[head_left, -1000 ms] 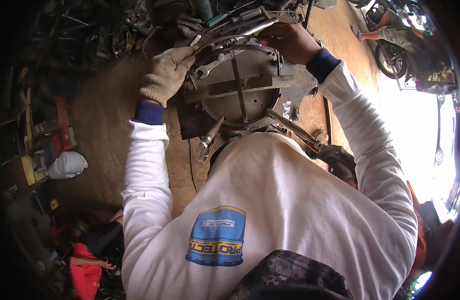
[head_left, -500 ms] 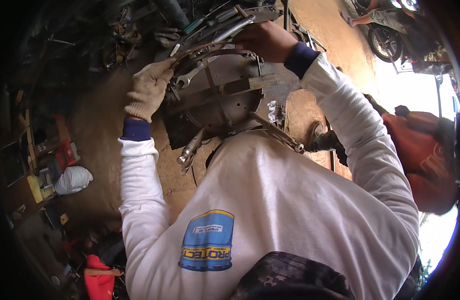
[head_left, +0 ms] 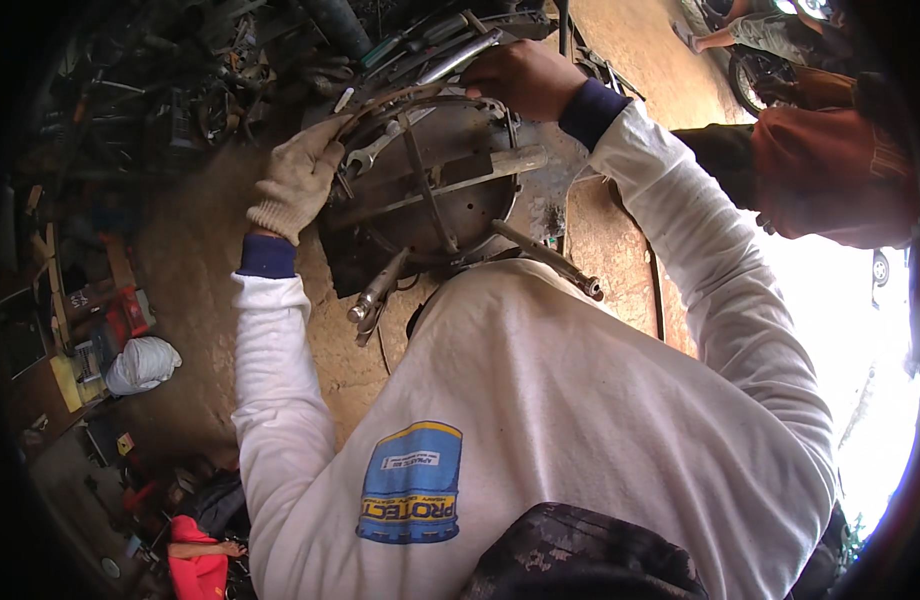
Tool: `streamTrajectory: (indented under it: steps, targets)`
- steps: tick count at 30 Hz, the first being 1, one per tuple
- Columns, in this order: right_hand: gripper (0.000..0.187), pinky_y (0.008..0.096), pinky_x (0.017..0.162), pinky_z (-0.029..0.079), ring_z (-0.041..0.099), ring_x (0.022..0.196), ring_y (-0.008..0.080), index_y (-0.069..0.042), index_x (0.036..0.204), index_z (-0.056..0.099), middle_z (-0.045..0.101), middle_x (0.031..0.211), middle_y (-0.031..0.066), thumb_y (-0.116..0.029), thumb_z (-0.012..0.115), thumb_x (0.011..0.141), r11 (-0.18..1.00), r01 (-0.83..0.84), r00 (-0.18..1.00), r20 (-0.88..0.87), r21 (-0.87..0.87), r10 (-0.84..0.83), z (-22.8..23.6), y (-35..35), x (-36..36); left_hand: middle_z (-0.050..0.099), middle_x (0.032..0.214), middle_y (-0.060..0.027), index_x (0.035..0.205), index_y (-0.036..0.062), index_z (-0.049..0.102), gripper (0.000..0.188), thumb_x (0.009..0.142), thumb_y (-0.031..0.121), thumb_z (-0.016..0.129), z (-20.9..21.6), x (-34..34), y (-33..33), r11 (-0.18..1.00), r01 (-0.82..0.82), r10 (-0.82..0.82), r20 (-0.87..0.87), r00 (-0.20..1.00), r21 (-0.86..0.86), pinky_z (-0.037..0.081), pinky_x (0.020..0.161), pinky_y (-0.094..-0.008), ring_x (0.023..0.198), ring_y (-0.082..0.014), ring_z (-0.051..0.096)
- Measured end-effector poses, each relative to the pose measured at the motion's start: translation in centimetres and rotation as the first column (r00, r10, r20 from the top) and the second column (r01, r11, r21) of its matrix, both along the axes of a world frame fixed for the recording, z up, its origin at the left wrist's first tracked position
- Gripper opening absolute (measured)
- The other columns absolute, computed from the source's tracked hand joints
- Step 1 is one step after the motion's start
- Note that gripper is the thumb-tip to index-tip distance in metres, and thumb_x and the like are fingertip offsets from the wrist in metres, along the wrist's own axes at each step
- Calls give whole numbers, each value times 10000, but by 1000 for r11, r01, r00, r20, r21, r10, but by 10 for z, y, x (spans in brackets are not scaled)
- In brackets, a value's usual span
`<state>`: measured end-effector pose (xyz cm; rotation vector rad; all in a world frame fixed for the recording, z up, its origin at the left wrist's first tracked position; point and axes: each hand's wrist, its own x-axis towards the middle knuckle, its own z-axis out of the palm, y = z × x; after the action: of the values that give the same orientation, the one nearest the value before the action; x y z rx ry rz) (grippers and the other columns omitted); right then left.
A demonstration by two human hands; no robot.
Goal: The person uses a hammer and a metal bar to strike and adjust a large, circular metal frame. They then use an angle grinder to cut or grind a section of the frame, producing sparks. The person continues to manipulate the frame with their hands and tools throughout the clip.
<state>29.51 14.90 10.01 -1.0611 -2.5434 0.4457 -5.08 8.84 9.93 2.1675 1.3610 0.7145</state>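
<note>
We hold a curved strip (head_left: 405, 94) at the far edge of a round frame (head_left: 423, 172).
Our gloved left hand (head_left: 298, 185) pinches the strip's left end between thumb and fingers; our bare right hand (head_left: 525, 82) bends its fingers at the right end, though we cannot tell whether they pinch it. A wrench (head_left: 370, 153) lies just beside the left hand, a flat bar (head_left: 520, 160) crosses the frame, and two clamps (head_left: 378, 290) jut from its near side toward our white shirt (head_left: 580, 400).
</note>
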Motion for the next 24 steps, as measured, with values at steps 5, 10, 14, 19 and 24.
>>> streamTrajectory:
  steps: [5,10,14,19,24]
  targets:
    - [235,444,776,552,689,883,362,-84,1063,750,727,984,150,-268,706,923,1000,23,1000,3,-9,-23,1,0,-3,707,1125,-215,1254,30,664,322,947,103,596,3,-8,7,996,81,-76,-143,987,30,549,908,-372,1050,-338,700]
    - [228,448,757,549,694,858,333,-150,1034,753,730,918,86,-338,701,916,998,62,997,-49,-15,-63,0,-1,-6,719,1136,-200,1249,31,672,321,945,122,625,6,-8,11,982,-17,15,-13,1000,-190,553,902,-369,1056,-322,708]
    - [225,443,771,554,699,874,327,-155,1048,757,734,923,86,-332,699,920,997,76,997,-35,-10,-76,2,-4,-6,718,1158,-193,1250,27,671,326,941,126,642,-2,-14,12,985,9,-5,24,1000,-175,554,911,-358,1066,-313,708]
    - [227,417,768,564,709,865,319,-106,1077,753,736,956,119,-266,705,924,998,60,998,-32,-27,-61,4,-6,-5,716,1163,-192,1250,27,672,319,949,124,636,2,-11,12,993,-8,0,-71,997,-116,555,921,-354,1078,-314,703]
    - [227,404,760,568,714,845,313,-77,1085,753,739,945,132,-229,715,920,1000,26,999,-42,-1,-26,2,-5,-3,712,1171,-186,1242,34,677,309,949,117,628,4,-10,10,993,15,-21,-46,999,-114,556,913,-363,1083,-326,696]
